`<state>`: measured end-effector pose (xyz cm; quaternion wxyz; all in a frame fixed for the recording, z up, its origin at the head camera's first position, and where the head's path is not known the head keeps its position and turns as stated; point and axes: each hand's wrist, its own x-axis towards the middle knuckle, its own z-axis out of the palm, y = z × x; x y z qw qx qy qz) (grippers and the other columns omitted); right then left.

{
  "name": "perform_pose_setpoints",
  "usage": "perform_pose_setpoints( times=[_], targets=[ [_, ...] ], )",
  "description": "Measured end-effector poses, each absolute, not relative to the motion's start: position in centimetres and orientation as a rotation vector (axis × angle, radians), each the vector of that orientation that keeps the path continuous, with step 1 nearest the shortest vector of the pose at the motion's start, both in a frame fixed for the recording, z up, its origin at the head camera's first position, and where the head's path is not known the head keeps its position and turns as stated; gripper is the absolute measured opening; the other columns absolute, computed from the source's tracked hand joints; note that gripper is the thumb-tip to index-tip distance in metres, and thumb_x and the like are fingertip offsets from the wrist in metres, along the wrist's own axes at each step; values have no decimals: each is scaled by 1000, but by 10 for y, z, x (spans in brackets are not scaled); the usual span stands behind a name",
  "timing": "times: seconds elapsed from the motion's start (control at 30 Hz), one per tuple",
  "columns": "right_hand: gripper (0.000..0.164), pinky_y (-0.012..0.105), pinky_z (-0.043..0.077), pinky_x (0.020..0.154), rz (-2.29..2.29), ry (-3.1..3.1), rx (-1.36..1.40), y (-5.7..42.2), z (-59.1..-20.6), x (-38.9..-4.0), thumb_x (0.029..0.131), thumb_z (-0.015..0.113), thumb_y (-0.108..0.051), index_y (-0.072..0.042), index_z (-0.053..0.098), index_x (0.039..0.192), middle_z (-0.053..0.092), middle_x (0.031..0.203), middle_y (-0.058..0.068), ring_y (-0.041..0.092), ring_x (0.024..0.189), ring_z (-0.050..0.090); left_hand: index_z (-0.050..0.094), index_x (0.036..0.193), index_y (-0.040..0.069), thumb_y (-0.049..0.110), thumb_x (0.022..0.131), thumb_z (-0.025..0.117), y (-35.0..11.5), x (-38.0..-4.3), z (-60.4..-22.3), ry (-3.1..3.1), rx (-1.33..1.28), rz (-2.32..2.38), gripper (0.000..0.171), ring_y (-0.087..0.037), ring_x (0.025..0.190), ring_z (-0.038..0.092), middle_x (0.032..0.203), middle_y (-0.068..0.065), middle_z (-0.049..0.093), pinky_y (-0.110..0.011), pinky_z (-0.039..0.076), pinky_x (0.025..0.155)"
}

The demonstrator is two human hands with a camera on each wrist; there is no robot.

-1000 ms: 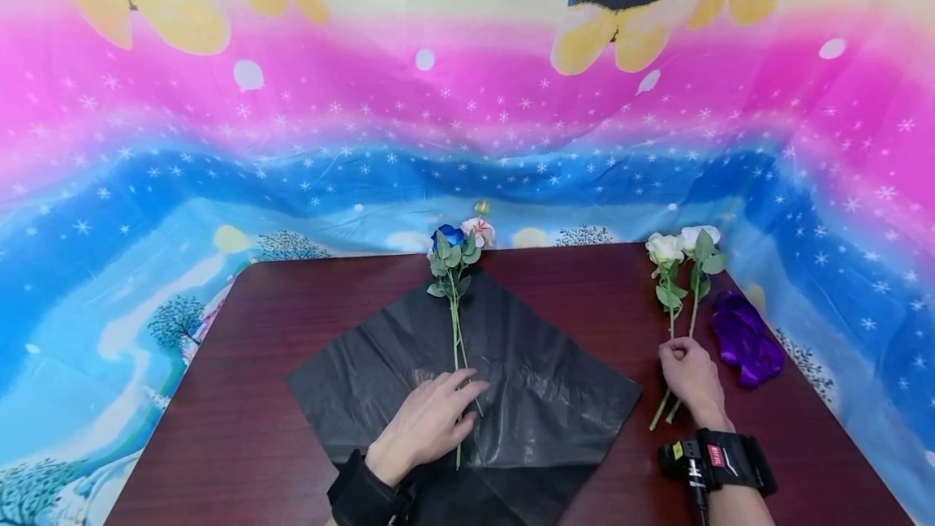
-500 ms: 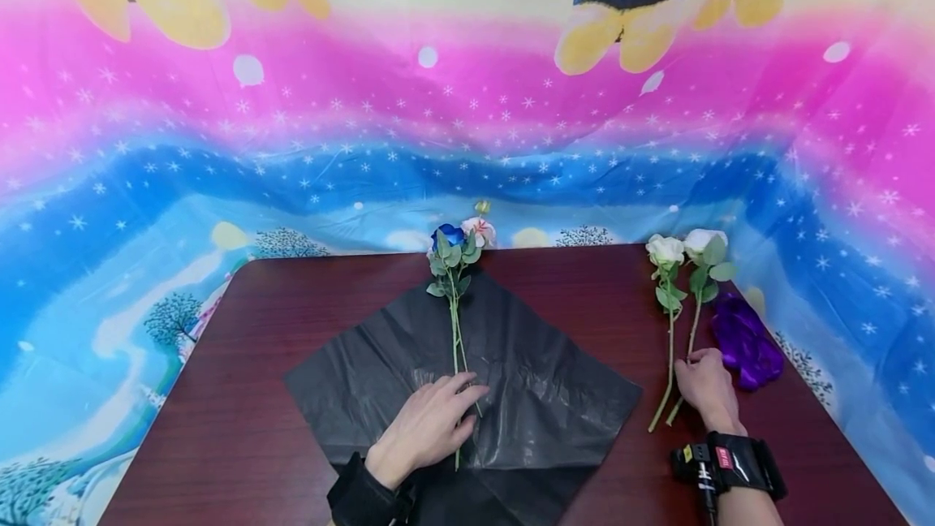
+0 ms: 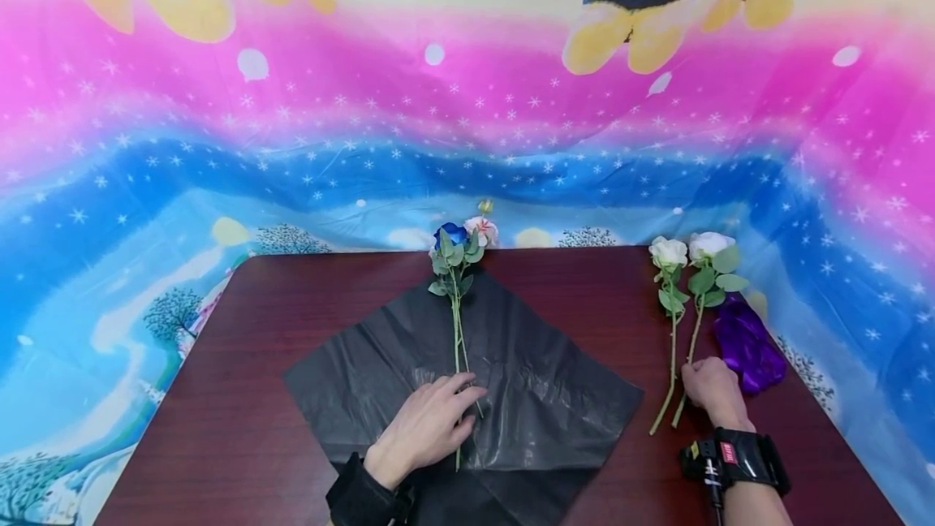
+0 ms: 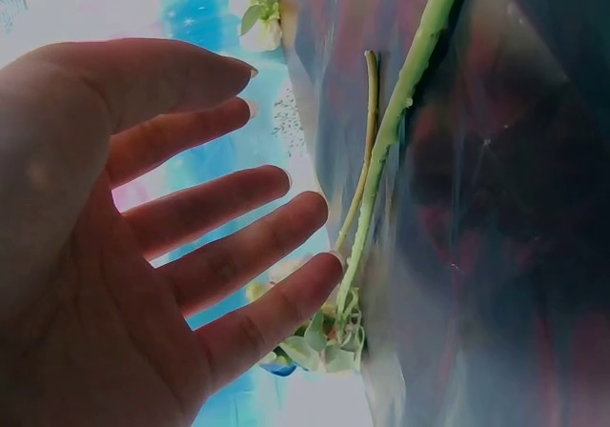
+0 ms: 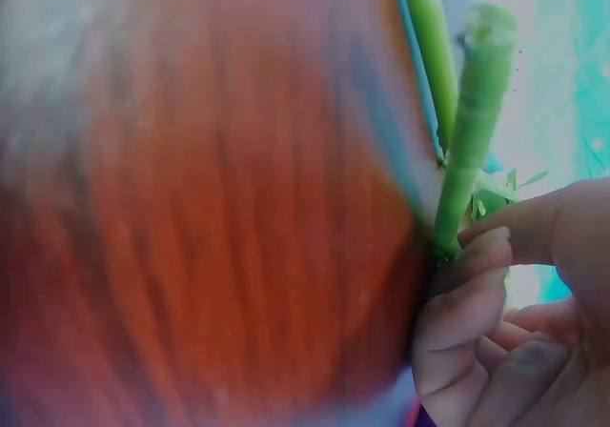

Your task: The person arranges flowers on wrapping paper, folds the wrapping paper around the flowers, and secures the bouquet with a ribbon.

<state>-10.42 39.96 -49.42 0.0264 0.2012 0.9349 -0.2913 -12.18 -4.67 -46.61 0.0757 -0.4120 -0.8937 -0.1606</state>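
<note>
In the head view my right hand [image 3: 714, 390] pinches the stem of the right-hand white rose [image 3: 710, 246] between thumb and fingers. The right wrist view shows this rose's green stem [image 5: 475, 122] at the fingertips. Just left of it lies another white rose [image 3: 668, 252]. Over the stems of a blue rose [image 3: 450, 234] and a pinkish-white flower [image 3: 483, 231] is my left hand [image 3: 424, 428], its fingers spread and loosely extended. In the left wrist view that hand stands apart from the stems [image 4: 386, 141]. Those two flowers lie on a black wrapping sheet [image 3: 555, 372].
A crumpled purple satin cloth [image 3: 750, 347] lies at the table's right edge, beyond the right hand. The dark red wooden table [image 3: 241, 396] carries everything. A printed cloth backdrop [image 3: 511, 128] rises behind and along its sides.
My right hand has moved right and slightly nearer from between the white roses, shifting the right-hand rose's head a little rightward. My left hand has stayed in place.
</note>
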Motion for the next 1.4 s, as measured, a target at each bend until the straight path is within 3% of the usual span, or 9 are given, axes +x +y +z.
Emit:
perform_pose_setpoints(
  times=[0.33, 0.47, 0.63, 0.8, 1.03, 1.4],
  targets=[
    [38, 31, 34, 48, -845, 2971, 592, 396, -486, -103, 90, 34, -12, -17, 34, 53, 37, 48, -2, 20, 45, 42, 65, 121, 16, 17, 91, 64, -53, -124, -464, -2702, -1226, -530, 30, -21, 103, 60, 125, -8, 57, -37, 49, 80],
    [37, 31, 32, 48, -878, 3082, 534, 389, -473, -105, 92, 36, -12, -11, 39, 55, 38, 50, -2, 19, 46, 40, 65, 121, 16, 16, 90, 64, -56, -125, -462, -2685, -1205, -525, 30, -22, 105, 59, 125, -8, 58, -38, 49, 82],
    [31, 34, 40, 56, -899, 3143, 492, 373, -456, -110, 96, 40, -18, 2, 59, 83, 56, 64, 3, 23, 63, 53, 66, 120, 15, 16, 90, 64, -61, -125, -460, -2675, -1188, -539, 30, -21, 104, 60, 124, -7, 58, -37, 50, 80],
    [32, 37, 43, 63, -964, 3168, 456, 347, -445, -117, 98, 43, -21, 8, 57, 102, 66, 81, 12, 29, 76, 60, 66, 120, 15, 16, 91, 63, -65, -124, -459, -2692, -1174, -545, 29, -22, 102, 60, 125, -9, 58, -37, 50, 78],
    [30, 35, 43, 65, -1032, 3161, 372, 302, -437, -134, 99, 45, -22, 5, 57, 103, 67, 79, 8, 19, 69, 58, 66, 120, 14, 17, 91, 62, -74, -123, -458, -2692, -1136, -524, 29, -23, 104, 59, 125, -9, 58, -37, 50, 78],
    [22, 35, 44, 70, -1156, 3079, 211, 231, -441, -153, 97, 50, -20, 0, 57, 102, 65, 82, 5, 18, 72, 59, 64, 121, 16, 21, 92, 63, -89, -120, -453, -2741, -1068, -506, 30, -24, 109, 57, 128, -8, 56, -39, 49, 82]
  ],
)
